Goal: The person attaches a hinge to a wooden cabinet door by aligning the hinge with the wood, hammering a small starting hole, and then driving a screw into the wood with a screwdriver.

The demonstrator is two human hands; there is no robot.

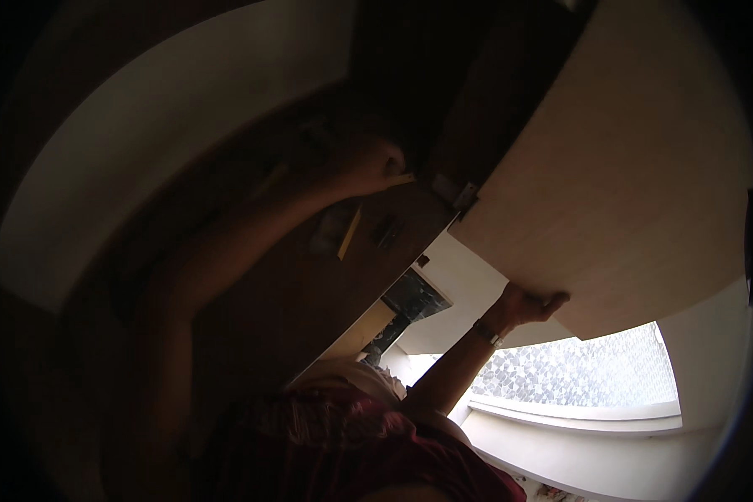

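Pale door panel [627, 159] is being held at upper right, its lower edge being grasped by the right hand [525, 308], a wristwatch [488, 333] being worn. Near the metal hinge [465, 197], a thin yellowish strip [402, 180] is being pinched by the left hand [375, 163], fingers curled, dimly lit. A second yellow strip [350, 233] is being borne by the dark brown board [268, 309]. White wall [560, 443] is being lit by a mosaic-patterned window [586, 368].

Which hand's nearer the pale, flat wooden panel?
Right. The right hand touches the pale, flat wooden panel at its lower edge; the left hand is apart from it, off to its left.
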